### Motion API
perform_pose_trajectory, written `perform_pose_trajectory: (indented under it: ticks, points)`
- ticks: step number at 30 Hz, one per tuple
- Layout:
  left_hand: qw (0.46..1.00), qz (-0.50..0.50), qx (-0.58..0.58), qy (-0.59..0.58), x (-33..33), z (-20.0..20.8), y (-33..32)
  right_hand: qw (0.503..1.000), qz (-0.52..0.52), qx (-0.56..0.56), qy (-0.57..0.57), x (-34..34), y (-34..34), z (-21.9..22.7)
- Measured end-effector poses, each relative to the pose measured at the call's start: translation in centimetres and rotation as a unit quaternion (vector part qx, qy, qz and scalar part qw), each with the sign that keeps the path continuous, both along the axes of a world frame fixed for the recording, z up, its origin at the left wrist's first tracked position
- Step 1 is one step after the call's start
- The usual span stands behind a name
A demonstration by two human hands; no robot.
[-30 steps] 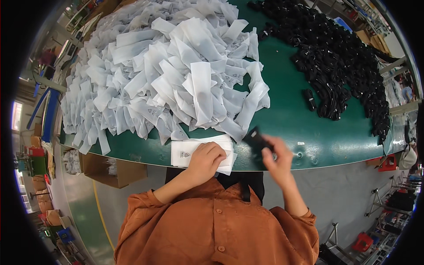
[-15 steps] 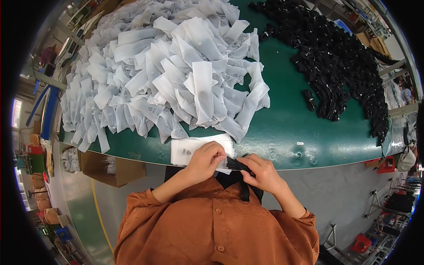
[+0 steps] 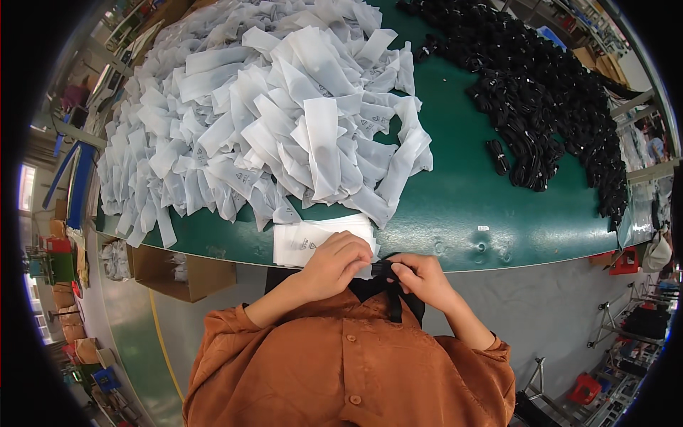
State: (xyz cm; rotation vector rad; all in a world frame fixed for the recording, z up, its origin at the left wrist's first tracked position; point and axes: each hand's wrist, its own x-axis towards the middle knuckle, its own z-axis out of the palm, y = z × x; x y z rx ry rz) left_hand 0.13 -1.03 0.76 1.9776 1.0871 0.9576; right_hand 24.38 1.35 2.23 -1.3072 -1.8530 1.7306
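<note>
My left hand (image 3: 333, 265) rests over the right part of a stack of flat, frosted white bags (image 3: 288, 245) at the table's near edge. Its fingers are pinched together at the edge of a bag (image 3: 376, 246). Close by on the right, my right hand (image 3: 424, 279) grips a folded bundle of black cord (image 3: 384, 270), thumb on top. The bundle's left end meets the left fingertips; whether it sits inside the bag's mouth is hard to see.
A big heap of filled frosted bags (image 3: 270, 114) covers the left of the green table (image 3: 455, 213). Black cord bundles (image 3: 526, 114) are piled at right, one lying apart (image 3: 497, 157). Below the table's left edge stands a cardboard box (image 3: 167, 274).
My right hand's fingers have curled in, with the thumb now over the black cord bundle. My left hand has shifted slightly right, its fingers lower over the bag edge.
</note>
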Motion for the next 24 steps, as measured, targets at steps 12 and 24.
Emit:
perform_pose_trajectory:
  ticks: [12, 24]
  points:
    - [0.999, 0.023, 0.010, -0.024, 0.3, 2.1, 1.6, 0.896, 0.012, 0.430, 0.110, -0.8, 0.7, -0.2]
    - [0.979, -0.011, -0.134, -0.150, -0.2, 4.7, 5.1, 0.871, -0.094, 0.446, 0.180, -2.2, 2.5, 2.4]
